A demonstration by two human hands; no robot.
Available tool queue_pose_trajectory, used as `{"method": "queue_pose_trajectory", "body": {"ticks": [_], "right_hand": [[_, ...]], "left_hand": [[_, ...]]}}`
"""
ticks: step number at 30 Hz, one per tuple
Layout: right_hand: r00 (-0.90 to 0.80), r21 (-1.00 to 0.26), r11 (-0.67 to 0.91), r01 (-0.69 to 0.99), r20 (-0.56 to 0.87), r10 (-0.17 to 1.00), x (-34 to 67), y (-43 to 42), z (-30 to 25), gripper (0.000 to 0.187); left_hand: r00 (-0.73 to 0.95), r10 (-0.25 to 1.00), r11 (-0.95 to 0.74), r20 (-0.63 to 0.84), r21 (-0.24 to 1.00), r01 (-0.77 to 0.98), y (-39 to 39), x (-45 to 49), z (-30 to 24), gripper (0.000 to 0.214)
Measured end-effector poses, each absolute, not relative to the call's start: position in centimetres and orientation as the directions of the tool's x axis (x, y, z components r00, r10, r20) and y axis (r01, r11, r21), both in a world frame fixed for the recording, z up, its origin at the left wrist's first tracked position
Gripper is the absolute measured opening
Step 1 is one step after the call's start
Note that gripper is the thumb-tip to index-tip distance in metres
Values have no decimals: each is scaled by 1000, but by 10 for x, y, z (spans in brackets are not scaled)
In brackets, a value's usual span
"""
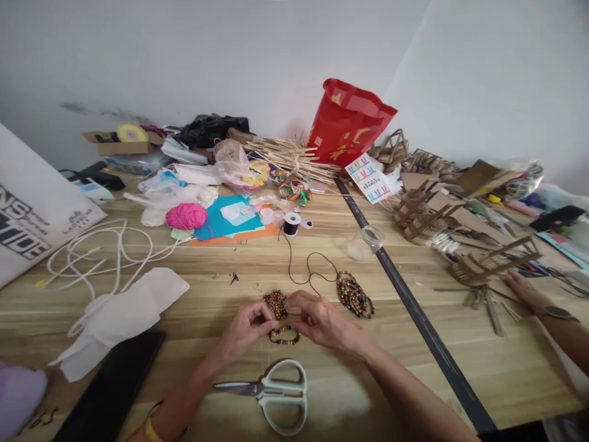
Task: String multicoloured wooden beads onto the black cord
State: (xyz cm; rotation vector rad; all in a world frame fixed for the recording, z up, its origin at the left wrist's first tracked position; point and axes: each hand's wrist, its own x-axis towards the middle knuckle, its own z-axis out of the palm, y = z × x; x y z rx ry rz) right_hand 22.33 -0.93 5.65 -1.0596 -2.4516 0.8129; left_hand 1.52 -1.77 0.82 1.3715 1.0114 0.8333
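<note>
A small beaded bracelet (284, 342) of mixed colours hangs in a loop just above the table. My left hand (246, 331) pinches its left side between thumb and finger. On the other side my right hand (324, 322) has its fingers closed at the loop's upper right; the exact grip point is partly hidden. Behind the fingertips lies a heap of colourful beads (275, 302). A pile of finished-looking beaded bracelets (354, 296) rests right of my right hand. Thin black cord (289, 264) trails from a spool (291, 226) toward them. White-handled scissors (283, 393) lie in front of me.
Pink yarn (186, 217) and blue paper (225, 215) lie at the back left, near a white cable (122, 245). A red bag (347, 123) stands against the wall. A black strip (414, 301) crosses the table. Another person's hand (524, 288) rests near woven baskets (473, 264) at right.
</note>
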Motion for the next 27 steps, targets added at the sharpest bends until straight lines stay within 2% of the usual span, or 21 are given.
{"method": "queue_pose_trajectory", "body": {"ticks": [3,6,10,17,20,23,27], "right_hand": [[-671,-697,553,456,139,729,202,-13,46,9],[-662,-683,568,458,164,731,194,-13,37,5],[-681,-627,594,504,134,719,200,-14,40,10],[-655,-450,604,657,55,754,225,-15,67,12],[-628,-374,594,712,40,777,237,-15,75,15],[-597,-319,579,750,49,800,249,-15,80,15],[-584,-355,580,733,110,805,263,-16,87,17]], "left_hand": [[337,938,52,-80,994,91,-18,16,10,21],[307,949,46,-71,995,86,-19,16,12,23],[313,949,3,-41,993,120,-20,16,16,19],[376,925,-61,-42,964,257,-15,3,21,16],[373,927,-113,-44,915,388,-12,-11,28,16],[348,937,-179,-37,804,567,-10,-26,39,12],[402,914,-266,-50,674,689,-11,-42,50,16]]}}
